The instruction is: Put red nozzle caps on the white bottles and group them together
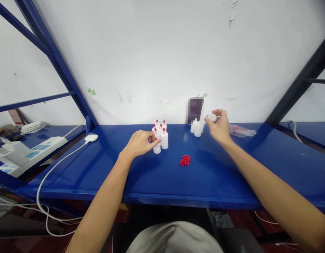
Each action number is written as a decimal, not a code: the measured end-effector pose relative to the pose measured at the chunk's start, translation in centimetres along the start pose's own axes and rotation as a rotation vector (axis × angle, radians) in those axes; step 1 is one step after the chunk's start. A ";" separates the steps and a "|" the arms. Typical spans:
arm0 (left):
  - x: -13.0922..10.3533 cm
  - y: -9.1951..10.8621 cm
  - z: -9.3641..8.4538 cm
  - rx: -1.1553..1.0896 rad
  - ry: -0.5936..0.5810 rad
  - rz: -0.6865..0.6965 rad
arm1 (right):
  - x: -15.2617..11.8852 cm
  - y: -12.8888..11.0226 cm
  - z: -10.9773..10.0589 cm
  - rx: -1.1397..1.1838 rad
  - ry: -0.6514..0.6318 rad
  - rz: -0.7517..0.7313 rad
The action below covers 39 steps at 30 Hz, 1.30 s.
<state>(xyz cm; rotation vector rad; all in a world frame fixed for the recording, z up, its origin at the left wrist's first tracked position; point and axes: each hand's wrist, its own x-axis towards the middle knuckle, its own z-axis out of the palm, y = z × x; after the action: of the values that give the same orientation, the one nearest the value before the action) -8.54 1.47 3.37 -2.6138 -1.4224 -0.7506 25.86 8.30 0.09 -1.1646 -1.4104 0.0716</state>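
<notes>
The left hand (141,143) is at the front red-capped white plastic bottle (157,149), grip unclear; the right hand (218,126) grasps a white plastic bottle (212,117) above the blue worktop (152,179). Sideways bump could topple the first.

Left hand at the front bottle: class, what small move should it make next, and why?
Probably ease the left hand off the front bottle: it stands upright on the table with its red cap on, while the right hand holds another bottle on which no red cap shows.

Right fingers (222,113) hold a white bottle (212,117) aloft.
</notes>
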 end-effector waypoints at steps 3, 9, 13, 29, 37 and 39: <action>0.0 0.0 0.0 -0.005 -0.013 0.032 | 0.4 0.1 0.5 0.089 0.019 0.076; 0.0 0.4 -0.1 0.017 -0.037 0.038 | 0.1 0.3 1.7 0.161 -0.020 0.130; -0.1 1.1 -0.1 0.037 0.117 0.037 | -0.4 0.4 2.1 0.188 -0.042 0.136; 0.0 6.6 6.5 -0.332 -0.254 0.371 | -0.5 1.1 2.3 0.062 -0.093 0.078; 0.4 6.3 6.5 -0.359 -0.301 0.363 | -0.7 0.7 1.9 -0.190 -0.096 -0.005; 0.4 6.1 6.7 -0.378 -0.276 0.362 | -0.9 0.2 1.7 -0.273 -0.077 -0.029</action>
<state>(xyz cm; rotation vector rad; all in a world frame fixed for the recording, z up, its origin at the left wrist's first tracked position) -0.86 0.24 -1.36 -3.2456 -0.8677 -0.6854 24.43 8.81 -1.10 -1.3771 -1.5387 -0.1005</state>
